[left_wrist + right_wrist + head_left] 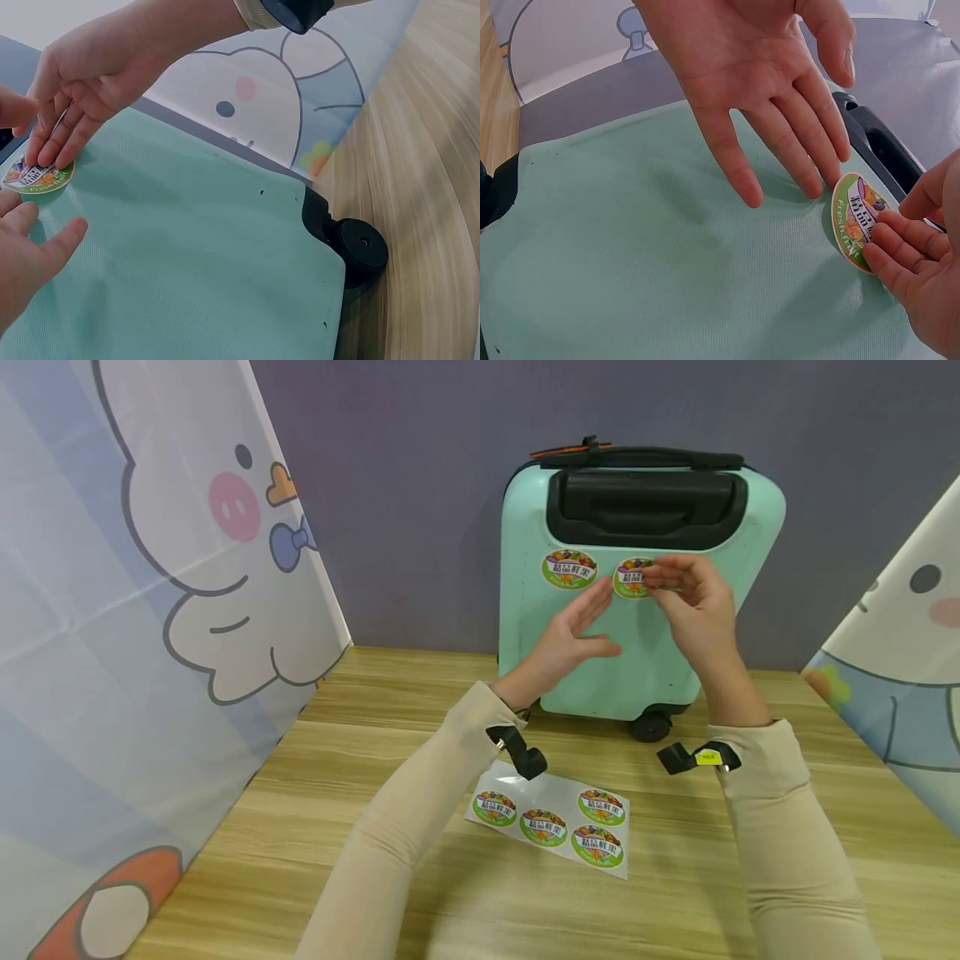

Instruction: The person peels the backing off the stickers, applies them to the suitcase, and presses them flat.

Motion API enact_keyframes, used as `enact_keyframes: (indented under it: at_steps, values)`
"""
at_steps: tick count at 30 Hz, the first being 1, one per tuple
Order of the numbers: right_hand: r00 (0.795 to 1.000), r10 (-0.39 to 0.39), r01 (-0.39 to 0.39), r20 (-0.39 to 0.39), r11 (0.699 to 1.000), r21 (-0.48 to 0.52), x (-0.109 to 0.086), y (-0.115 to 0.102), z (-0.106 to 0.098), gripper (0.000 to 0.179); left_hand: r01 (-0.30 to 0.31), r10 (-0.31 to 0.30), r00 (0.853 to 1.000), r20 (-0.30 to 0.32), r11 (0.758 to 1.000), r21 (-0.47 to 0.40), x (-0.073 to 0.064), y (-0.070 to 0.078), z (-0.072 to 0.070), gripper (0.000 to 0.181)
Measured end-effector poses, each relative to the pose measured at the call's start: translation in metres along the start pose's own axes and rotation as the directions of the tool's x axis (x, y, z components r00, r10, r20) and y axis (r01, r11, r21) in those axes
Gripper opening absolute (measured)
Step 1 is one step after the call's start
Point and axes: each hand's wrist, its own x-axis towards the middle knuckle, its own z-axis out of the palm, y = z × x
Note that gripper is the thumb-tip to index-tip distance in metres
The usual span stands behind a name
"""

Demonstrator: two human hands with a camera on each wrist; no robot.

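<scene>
A mint-green suitcase [585,668] stands upright, with one oval fruit sticker [568,569] on the left of its front. A second oval sticker [628,579] sits to the right of it, below the black handle recess. On this second sticker, the fingertips of my right hand [701,610] press near the right edge, covering part of its print; the thumb stays apart from the fingers in the right wrist view [930,196]. My left hand [562,647] has its fingers straight, the fingertips right by the sticker's left edge, and holds nothing.
A sheet [551,822] with several more oval stickers lies on the wooden table [315,827], in front of the suitcase. A black wheel [650,727] shows at the suitcase's bottom. Cartoon-printed panels [60,635] flank the table, and a grey wall [405,510] stands behind.
</scene>
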Motion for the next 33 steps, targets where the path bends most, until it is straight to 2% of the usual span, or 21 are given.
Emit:
enact_keyframes:
  at_steps: [14,20,24,33]
  values:
    - [1.0,-0.007,0.007,0.003,1.0,0.023,-0.002,0.0,0.001,0.022,-0.047,0.046,0.997,-0.055,0.999,-0.009,-0.004,-0.007,-0.001,0.085]
    - [1.0,-0.005,0.005,-0.003,1.0,0.027,-0.002,0.001,0.0,0.022,-0.046,0.049,0.995,-0.086,0.998,0.043,-0.004,-0.011,-0.004,0.079]
    - [1.0,0.004,-0.003,-0.015,0.998,0.07,-0.001,0.001,0.0,0.021,-0.043,0.051,0.994,-0.098,0.996,0.077,-0.004,-0.012,-0.006,0.079]
    - [1.0,0.007,-0.004,-0.022,0.992,0.125,0.005,-0.001,0.003,0.021,-0.041,0.055,0.989,-0.139,0.994,0.102,-0.005,-0.019,-0.013,0.078]
